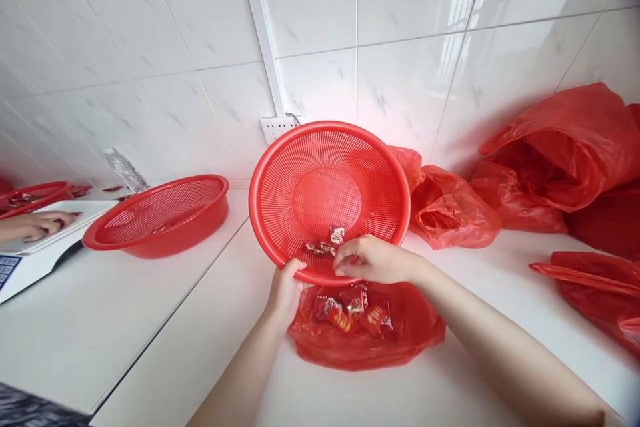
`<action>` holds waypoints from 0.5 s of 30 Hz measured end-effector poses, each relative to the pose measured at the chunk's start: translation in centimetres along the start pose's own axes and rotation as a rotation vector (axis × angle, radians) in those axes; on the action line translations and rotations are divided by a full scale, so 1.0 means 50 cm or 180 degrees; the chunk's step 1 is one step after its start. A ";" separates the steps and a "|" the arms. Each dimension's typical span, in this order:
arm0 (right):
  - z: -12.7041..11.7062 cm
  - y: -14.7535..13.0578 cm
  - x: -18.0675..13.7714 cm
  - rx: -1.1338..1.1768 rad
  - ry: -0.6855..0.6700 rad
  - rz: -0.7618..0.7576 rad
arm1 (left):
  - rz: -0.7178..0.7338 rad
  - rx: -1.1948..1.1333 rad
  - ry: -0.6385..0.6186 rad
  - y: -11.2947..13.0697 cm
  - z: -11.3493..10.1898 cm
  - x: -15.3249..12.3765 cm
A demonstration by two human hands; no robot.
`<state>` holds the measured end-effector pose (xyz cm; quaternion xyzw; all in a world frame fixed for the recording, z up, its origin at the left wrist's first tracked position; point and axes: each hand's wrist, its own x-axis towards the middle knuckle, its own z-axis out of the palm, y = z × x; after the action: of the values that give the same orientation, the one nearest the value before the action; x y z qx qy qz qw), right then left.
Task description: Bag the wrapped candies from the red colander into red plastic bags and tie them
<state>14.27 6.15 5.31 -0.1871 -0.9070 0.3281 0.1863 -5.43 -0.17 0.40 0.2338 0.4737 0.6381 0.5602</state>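
one round red plastic basket with perforated walls (327,193) is tipped toward the person above a white tabletop (205,333), its near rim just over a crumpled red plastic bag (415,340). a few small dark-red wrapped packets with cream print (337,235) lie at the basket's lower side. the left hand (287,290) grasps the near rim, thumb over the edge. the right hand (367,259) reaches over the rim, fingers curled beside the packets; whether they pinch one, i cannot tell. below, several shiny red and gold packets (377,320) lie in the bag's open mouth. to the right sit more loose red plastic bags (453,213). to the left rests a second red perforated basket (185,227), with a clear plastic bottle (125,170) behind it. farther left, a co-worker's hand (47,223) is over a white flat-topped device (95,217). a white socket strip (273,128) shows behind the tipped basket, against a pale tiled wall (320,7).
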 end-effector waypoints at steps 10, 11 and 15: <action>0.072 0.023 0.022 -0.0408 0.0039 0.0400 | -0.0016 0.0093 -0.0228 -0.031 0.028 -0.039; 0.071 0.021 0.022 -0.0416 0.0018 0.0386 | -0.0032 0.0080 -0.0249 -0.031 0.028 -0.037; 0.061 0.015 0.019 -0.0431 0.0037 0.0243 | -0.0077 0.0000 -0.0302 -0.025 0.022 -0.026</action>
<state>12.24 5.54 2.83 -0.2357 -0.9182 0.2718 0.1658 -3.56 -1.14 0.10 0.2580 0.4494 0.6196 0.5896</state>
